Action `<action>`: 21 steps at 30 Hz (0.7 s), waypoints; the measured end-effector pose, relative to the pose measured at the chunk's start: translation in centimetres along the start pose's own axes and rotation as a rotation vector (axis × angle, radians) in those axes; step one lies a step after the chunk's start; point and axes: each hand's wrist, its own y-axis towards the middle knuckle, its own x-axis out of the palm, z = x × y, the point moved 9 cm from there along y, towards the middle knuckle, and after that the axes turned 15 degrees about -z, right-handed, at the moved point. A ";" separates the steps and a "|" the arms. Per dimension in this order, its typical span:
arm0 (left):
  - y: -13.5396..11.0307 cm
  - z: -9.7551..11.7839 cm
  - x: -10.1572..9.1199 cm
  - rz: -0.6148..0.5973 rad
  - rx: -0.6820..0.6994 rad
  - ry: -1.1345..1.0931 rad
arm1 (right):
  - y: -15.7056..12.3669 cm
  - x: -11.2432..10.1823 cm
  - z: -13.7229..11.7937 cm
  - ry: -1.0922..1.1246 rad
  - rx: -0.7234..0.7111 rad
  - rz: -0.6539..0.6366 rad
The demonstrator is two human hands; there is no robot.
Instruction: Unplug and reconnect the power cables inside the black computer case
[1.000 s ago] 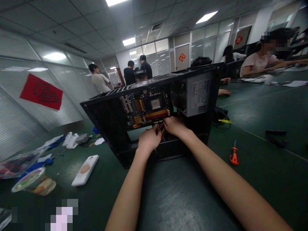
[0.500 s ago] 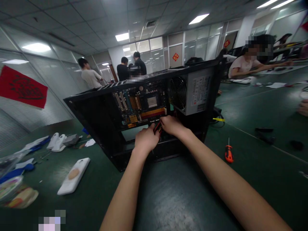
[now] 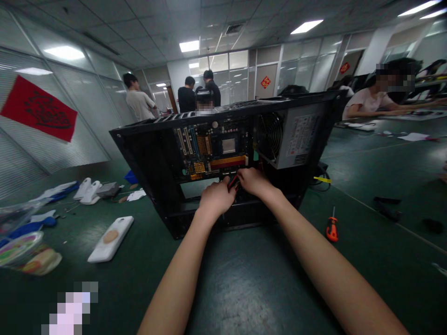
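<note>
A black computer case (image 3: 139, 163) stands with its open side toward me. Inside it a motherboard (image 3: 195, 163) is mounted, and a grey power supply (image 3: 298, 139) with a round fan sits at the upper right. Below the motherboard, my left hand (image 3: 217, 197) has its fingers closed around a small bundle of red, black and yellow cables (image 3: 233, 183). Right beside it my right hand (image 3: 254, 182) pinches the same bundle, its fingertips partly hidden inside the case. What the cable ends meet is too dark to make out.
An orange screwdriver (image 3: 332, 229) lies right of the case. To the left are a white phone (image 3: 111, 238), a clear plastic tub (image 3: 28, 253) and a grey box (image 3: 107, 189). Black parts (image 3: 387, 207) lie at the right. A person (image 3: 370, 102) sits across the table; others stand behind.
My view has shifted, so the whole scene sits a little further right. Both hands stay at the cables below the motherboard, with only slight finger movement.
</note>
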 end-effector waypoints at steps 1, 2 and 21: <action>0.0 0.0 0.0 0.002 0.008 -0.008 | -0.1 0.0 0.0 0.000 0.006 -0.002; 0.0 0.0 0.0 0.003 0.015 -0.016 | -0.1 -0.1 0.0 -0.001 0.012 -0.005; 0.1 -0.1 0.2 -0.007 0.055 -0.103 | 1.4 0.2 0.7 0.050 -0.021 -0.013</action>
